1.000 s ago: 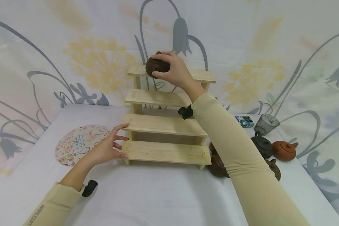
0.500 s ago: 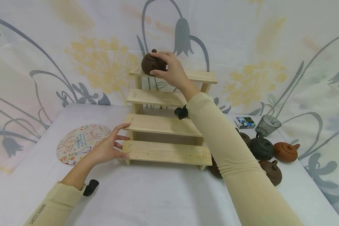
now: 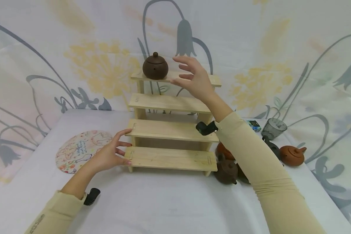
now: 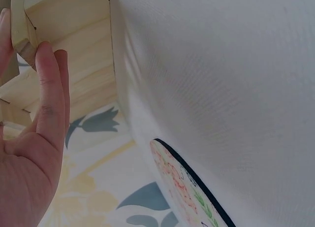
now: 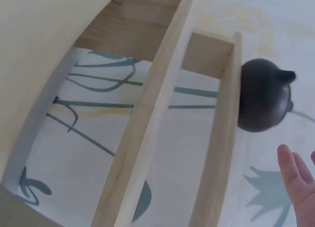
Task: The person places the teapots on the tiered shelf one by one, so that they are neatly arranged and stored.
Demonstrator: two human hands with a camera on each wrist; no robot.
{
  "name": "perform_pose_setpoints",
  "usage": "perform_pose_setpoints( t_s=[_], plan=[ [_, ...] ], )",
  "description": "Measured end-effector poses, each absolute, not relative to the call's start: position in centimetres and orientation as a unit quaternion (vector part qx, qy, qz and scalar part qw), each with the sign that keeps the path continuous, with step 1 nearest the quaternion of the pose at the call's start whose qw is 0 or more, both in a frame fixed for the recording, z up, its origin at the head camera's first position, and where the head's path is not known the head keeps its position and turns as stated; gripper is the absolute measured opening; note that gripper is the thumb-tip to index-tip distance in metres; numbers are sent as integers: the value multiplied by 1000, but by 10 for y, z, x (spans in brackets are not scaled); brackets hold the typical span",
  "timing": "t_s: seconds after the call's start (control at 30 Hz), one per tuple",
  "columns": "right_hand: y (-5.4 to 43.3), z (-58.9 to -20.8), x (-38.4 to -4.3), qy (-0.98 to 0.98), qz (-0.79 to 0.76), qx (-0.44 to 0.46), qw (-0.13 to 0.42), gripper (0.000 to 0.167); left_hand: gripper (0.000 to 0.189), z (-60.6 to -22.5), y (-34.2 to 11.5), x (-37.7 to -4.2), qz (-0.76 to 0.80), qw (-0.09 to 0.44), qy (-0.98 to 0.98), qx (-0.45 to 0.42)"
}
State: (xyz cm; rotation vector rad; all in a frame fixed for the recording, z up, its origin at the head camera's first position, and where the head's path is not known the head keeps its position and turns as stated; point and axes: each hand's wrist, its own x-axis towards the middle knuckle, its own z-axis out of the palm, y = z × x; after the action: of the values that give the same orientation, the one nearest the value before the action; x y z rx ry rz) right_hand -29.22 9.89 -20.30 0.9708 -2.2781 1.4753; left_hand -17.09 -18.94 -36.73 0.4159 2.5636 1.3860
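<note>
dark brown clay, round-bellied, lidded teapot (image 3: 155, 67) sits upright toward the left end of the top tier of a four-step stand of pale bare wood (image 3: 171, 157). the person's right hand (image 3: 195, 78) is just to the right of it, fingers spread and softly bent, holding nothing; both the head and right wrist views show a gap between the fingertips and the pot. the left hand (image 3: 109, 156) is also unclosed, its fingers spread and mostly straight, the tips touching the left end of the stand at its two lowest steps. both arms wear beige sleeves (image 3: 269, 182).

the stand is on a bench covered in white cloth (image 3: 169, 201). to its left lies a flat round board with colourful line drawings (image 3: 84, 149). just beside its lower right end is a brown clay teapot with a short spout (image 3: 226, 171), with a reddish-orange clay pot (image 3: 223, 151) behind it, partly hidden. farther right, past the right sleeve, are a partly covered black teapot (image 3: 271, 148), an orange-brown clay teapot (image 3: 292, 155), a grey see-through cup (image 3: 274, 129) and a small blue-green box (image 3: 254, 125). a pale curtain printed with grey and yellow flowers (image 3: 251, 48) hangs behind.
</note>
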Motion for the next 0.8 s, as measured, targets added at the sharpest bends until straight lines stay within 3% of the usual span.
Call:
perform_pose_setpoints(
  t_s=[0.5,0.8],
  plan=[
    [164,-241,-233,-730,514,414,176,55,105,-365,-194,-172,463,97,870,138],
    [200,-263,-203,-737,507,406,188,58,107,-367,-193,-173,472,103,865,136]
  ],
)
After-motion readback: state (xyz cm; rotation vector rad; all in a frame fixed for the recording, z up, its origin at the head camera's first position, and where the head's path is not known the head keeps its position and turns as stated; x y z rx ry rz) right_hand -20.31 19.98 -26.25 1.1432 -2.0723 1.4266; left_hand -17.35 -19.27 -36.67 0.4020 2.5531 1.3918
